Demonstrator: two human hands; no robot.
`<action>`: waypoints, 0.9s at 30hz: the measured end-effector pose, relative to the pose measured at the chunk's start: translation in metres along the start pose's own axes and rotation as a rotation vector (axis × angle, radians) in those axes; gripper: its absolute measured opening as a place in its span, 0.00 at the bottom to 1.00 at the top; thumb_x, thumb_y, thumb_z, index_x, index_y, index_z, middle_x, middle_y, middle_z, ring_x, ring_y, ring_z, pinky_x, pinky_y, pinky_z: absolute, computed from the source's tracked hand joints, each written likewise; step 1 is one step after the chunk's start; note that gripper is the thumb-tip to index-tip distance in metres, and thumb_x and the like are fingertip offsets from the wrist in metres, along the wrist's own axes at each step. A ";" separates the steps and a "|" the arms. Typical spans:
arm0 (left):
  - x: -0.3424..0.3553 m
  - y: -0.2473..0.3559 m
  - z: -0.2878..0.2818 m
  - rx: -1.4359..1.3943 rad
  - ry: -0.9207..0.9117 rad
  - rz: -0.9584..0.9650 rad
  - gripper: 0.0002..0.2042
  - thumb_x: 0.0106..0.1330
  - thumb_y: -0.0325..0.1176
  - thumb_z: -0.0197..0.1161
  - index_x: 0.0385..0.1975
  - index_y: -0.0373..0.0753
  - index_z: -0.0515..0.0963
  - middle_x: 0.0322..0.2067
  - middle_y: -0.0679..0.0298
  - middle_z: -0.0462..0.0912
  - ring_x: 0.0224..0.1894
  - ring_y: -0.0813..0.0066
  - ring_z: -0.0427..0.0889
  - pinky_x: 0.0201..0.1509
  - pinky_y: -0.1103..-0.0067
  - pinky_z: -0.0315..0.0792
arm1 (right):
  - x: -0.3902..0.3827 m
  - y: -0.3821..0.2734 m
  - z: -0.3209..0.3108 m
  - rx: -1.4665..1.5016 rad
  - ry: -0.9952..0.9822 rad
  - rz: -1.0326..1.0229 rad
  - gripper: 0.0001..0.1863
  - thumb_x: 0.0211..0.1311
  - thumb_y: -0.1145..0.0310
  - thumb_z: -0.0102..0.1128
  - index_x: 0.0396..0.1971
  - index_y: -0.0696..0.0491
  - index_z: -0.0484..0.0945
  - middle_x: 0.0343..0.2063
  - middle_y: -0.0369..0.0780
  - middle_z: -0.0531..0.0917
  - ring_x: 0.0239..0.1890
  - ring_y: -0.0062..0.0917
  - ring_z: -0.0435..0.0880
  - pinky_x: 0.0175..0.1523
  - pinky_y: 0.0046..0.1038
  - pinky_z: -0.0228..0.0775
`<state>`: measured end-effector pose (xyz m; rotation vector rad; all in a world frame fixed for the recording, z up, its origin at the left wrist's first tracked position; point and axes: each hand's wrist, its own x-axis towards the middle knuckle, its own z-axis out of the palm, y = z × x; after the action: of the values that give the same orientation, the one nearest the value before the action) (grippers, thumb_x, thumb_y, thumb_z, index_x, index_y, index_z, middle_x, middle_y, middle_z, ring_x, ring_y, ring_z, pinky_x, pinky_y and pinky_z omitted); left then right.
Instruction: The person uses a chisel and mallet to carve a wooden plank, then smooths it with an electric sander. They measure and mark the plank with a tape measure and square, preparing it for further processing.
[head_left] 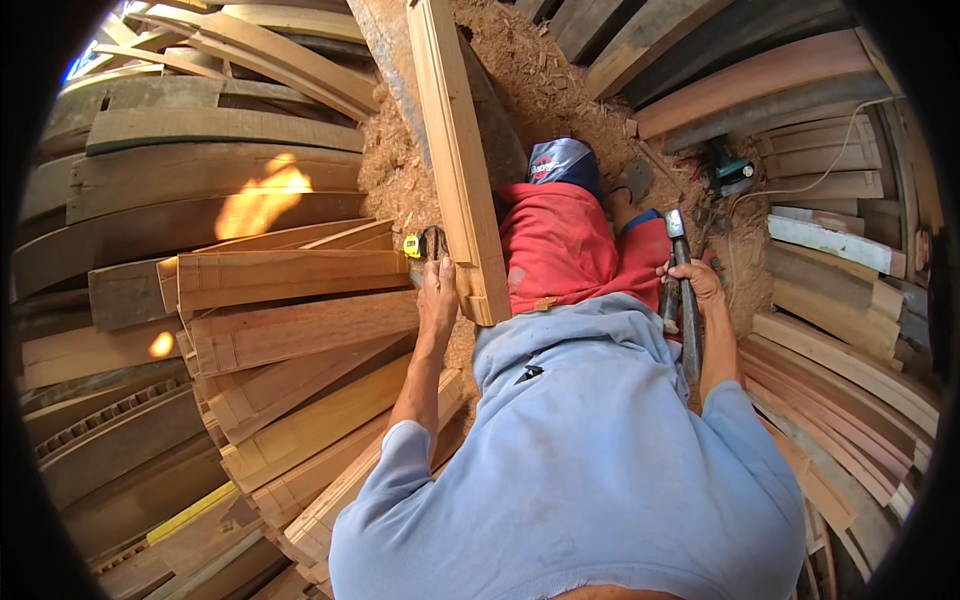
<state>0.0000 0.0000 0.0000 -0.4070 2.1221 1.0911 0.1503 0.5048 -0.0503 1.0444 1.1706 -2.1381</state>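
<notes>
A long light-wood board (448, 120) with grooved edges lies lengthwise beside my legs, its near end by my waist. My left hand (438, 290) grips the left edge of that board near this end. A yellow tape measure (414, 245) and a dark metal object (433, 240) I cannot make out sit just beyond those fingers. On my right side, my right hand (697, 280) is closed round a hammer (678, 235) with its metal head up, together with long dark tools (689, 340), possibly chisels, whose shapes are partly hidden.
Stacked planks (290, 275) crowd the left, more timber (840, 390) lines the right. Wood shavings (395, 160) cover the ground around my legs. A green power tool (730, 165) with a cord lies beyond my right hand. A dark weathered plank (480, 90) runs under the board.
</notes>
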 end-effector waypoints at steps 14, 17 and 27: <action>-0.038 0.020 0.033 -0.147 -0.055 0.248 0.46 0.62 0.51 0.70 0.72 0.31 0.55 0.67 0.40 0.64 0.71 0.51 0.65 0.74 0.65 0.60 | 0.027 0.000 -0.022 0.186 0.069 0.080 0.12 0.56 0.74 0.64 0.41 0.61 0.81 0.40 0.48 0.87 0.37 0.31 0.89 0.49 0.32 0.84; -0.027 -0.004 0.041 -0.104 -0.009 0.256 0.46 0.62 0.50 0.71 0.72 0.30 0.55 0.67 0.40 0.65 0.71 0.51 0.64 0.74 0.65 0.59 | 0.028 0.001 -0.024 0.219 0.065 0.091 0.11 0.56 0.75 0.64 0.40 0.61 0.81 0.39 0.48 0.87 0.37 0.32 0.89 0.47 0.33 0.85; -0.022 0.017 0.037 -0.230 0.069 0.369 0.53 0.55 0.52 0.75 0.72 0.28 0.53 0.64 0.37 0.66 0.69 0.45 0.64 0.74 0.59 0.57 | 0.029 -0.004 -0.016 0.246 0.065 0.144 0.12 0.53 0.77 0.66 0.39 0.61 0.81 0.38 0.48 0.86 0.38 0.33 0.88 0.50 0.32 0.84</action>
<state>0.0225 0.0386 0.0104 -0.1602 2.1931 1.5602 0.1366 0.5191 -0.0777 1.2724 0.8454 -2.1851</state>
